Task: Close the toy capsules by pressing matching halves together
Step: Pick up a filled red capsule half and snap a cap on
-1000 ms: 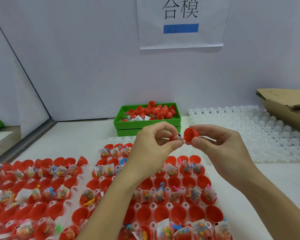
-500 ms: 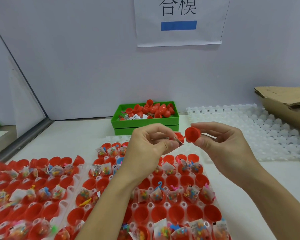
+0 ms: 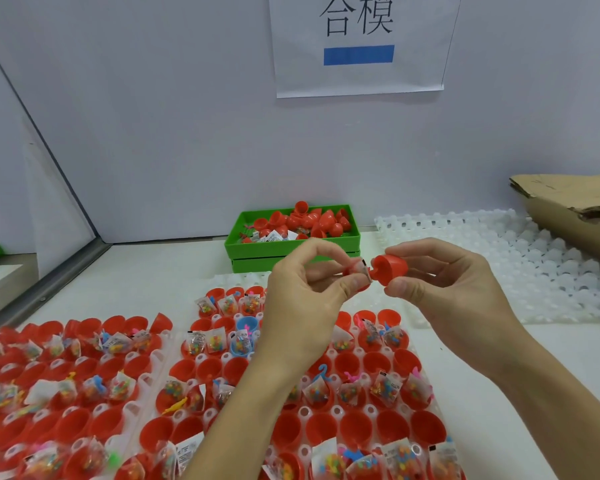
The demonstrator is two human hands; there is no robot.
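On the trays [image 3: 174, 344] below our hands we see row upon row of red halves [image 3: 329, 427] sitting open, many with a small toy packet [image 3: 215, 341] in them and some bare; one blue half [image 3: 246, 325] stands among them. We see no closed capsule in these trays, so we judge that nearly all the work is left. The green bin [image 3: 291, 249] at the back holds a heap of red pieces and a few packets; whether any of those are shut capsules we cannot tell. White trays [image 3: 499, 271] lie to the right with nothing in them that we can make out, and a cardboard box [image 3: 568, 209] sits beyond.

Above the near tray, our left hand [image 3: 305, 303] has its thumb and fingers curled round a filled half [image 3: 359, 277], mostly hidden, with a packet edge poking out toward the right. Our right hand [image 3: 444, 285] pinches a red cap [image 3: 390, 270] between thumb and fingers, its open mouth turned toward the left hand. The two halves are just beside each other, perhaps touching at the rim, but not yet pressed home. The packet edge looks likely to catch in the seam unless it is tucked in first.
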